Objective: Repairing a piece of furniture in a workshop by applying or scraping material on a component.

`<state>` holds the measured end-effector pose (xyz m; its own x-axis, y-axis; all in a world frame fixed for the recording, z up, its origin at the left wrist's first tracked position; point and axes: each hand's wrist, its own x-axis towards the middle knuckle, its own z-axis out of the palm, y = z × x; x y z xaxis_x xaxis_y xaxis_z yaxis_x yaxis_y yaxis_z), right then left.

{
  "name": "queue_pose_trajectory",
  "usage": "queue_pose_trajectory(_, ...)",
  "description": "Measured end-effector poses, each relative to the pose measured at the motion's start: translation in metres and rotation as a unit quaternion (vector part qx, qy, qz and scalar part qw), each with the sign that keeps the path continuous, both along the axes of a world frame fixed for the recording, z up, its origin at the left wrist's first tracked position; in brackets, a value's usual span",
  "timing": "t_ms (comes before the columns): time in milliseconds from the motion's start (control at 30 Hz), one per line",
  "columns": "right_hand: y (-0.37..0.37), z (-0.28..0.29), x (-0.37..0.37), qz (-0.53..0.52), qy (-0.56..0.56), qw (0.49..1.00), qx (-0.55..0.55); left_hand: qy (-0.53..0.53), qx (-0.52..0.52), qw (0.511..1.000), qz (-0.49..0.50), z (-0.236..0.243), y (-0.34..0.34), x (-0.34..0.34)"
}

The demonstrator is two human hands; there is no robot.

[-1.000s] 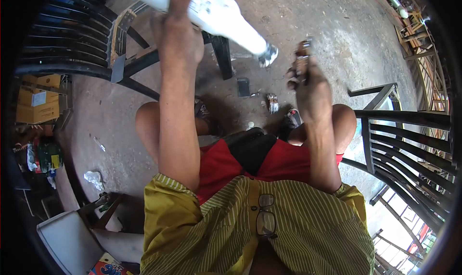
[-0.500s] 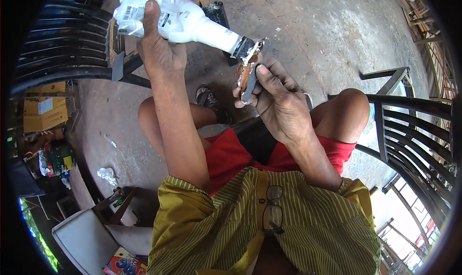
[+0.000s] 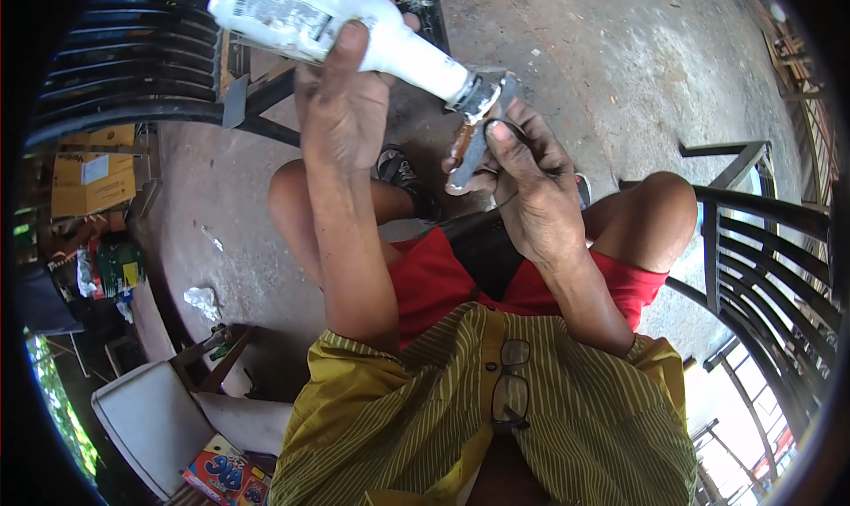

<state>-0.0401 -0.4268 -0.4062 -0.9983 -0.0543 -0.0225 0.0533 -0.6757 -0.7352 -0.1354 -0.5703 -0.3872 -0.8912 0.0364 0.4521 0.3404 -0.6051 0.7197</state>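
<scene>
My left hand (image 3: pixel 343 108) is wrapped round a white plastic bottle (image 3: pixel 390 35), its thumb along the side. The bottle tilts down to the right, and its narrow neck ends in a dark, white-smeared mouth (image 3: pixel 478 99). That mouth meets the upper end of a short, flat grey piece with a brown face (image 3: pixel 472 156), as far as I can tell. White paste marks the piece near the mouth. My right hand (image 3: pixel 542 183) pinches the piece between thumb and fingers; the fingers behind it are partly hidden.
Black slatted metal chairs stand left (image 3: pixel 133 108) and right (image 3: pixel 770 249). At the left lie a cardboard box (image 3: pixel 93 183) and crumpled white litter (image 3: pixel 202 301) on the concrete floor (image 3: pixel 611 72). A pale chair (image 3: pixel 146 422) and a colourful box (image 3: pixel 226 472) are at lower left.
Both hands have shifted right in the picture with the bottle and the piece. The bottle appears larger, and the piece is turned so more of its grey side shows.
</scene>
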Motion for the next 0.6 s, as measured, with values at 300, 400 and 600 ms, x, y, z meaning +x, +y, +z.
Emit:
queue_pose_trajectory(300, -0.006, -0.009, -0.003, 0.034, -0.026, 0.999, -0.028, -0.036, 0.054, 0.998, -0.027, 0.003, 0.005, 0.008)
queue_pose_trajectory(400, -0.009, -0.006, -0.009, 0.035, -0.031, 0.997, -0.056, -0.017, 0.038, 0.999, 0.012, 0.017, 0.009, 0.005)
queue_pose_trajectory(600, -0.024, -0.008, -0.020, 0.101, 0.024, 0.982, -0.159, 0.283, 0.220, 0.912, -0.198, 0.024, 0.026, -0.045)
